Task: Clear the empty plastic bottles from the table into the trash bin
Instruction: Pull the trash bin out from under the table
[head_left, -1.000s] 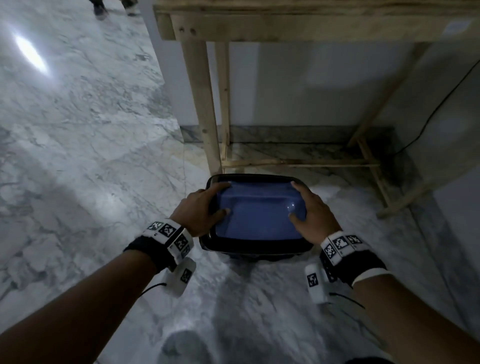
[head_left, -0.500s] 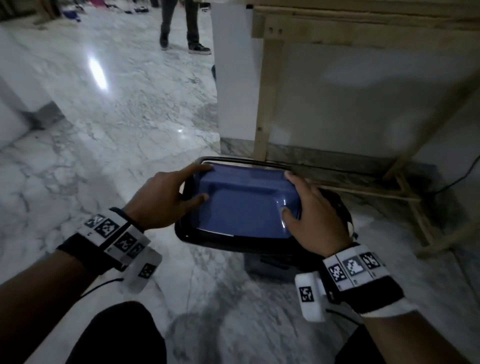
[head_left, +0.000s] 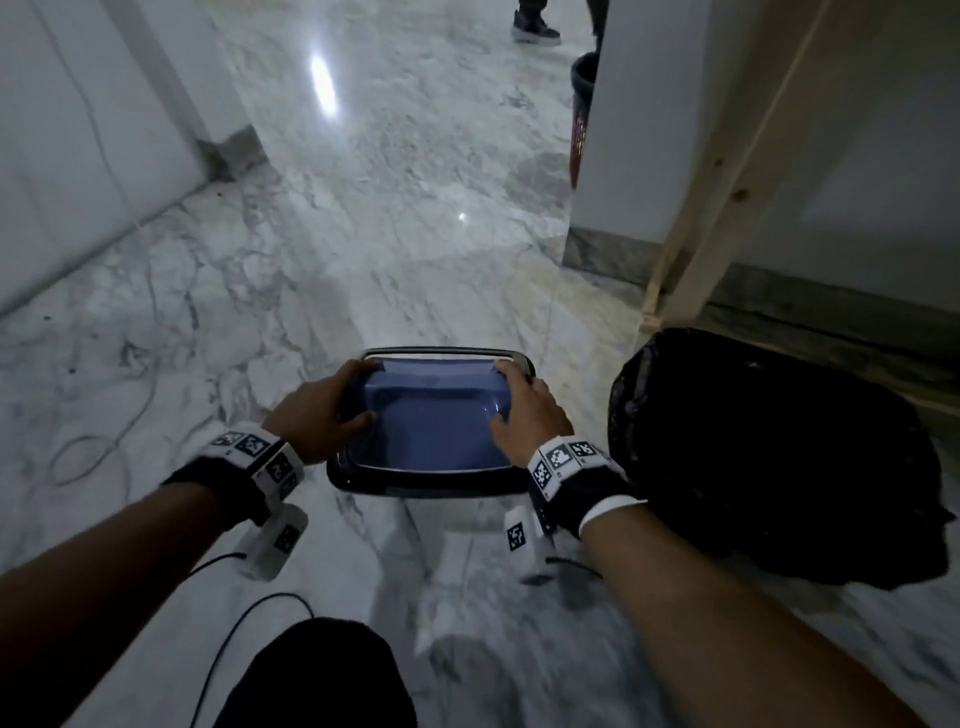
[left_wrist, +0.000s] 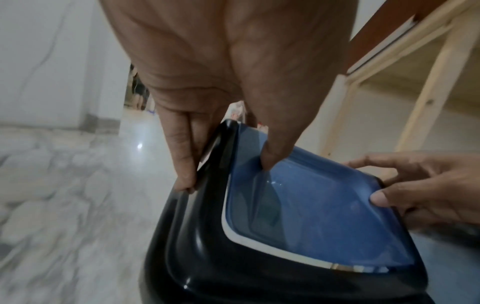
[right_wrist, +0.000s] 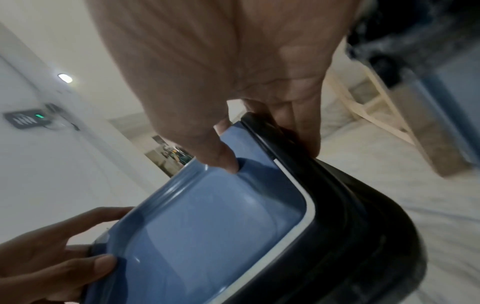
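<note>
The marble floor (head_left: 363, 218) fills most of the view. One wooden counter (head_left: 727, 171) shows only its pale legs on the right, by a white wall (head_left: 857, 130). One big black bag (head_left: 769, 457) sits on the floor just right of the arms; what is in it cannot be seen. One trash bin (head_left: 434, 480) with a black rim and a blue swing lid (head_left: 431, 421) is between the two hands. The left hand (head_left: 317, 410) grips the bin's left edge, thumb on the lid and fingers (left_wrist: 182, 164) curled under the rim. The right hand (head_left: 530, 410) grips the right edge the same way. One thin cable (head_left: 130, 405) lies on the floor at the left. One dark shoe (head_left: 535, 26) shows far off. The bin may be lifted off the floor, but that is hard to tell.
</note>
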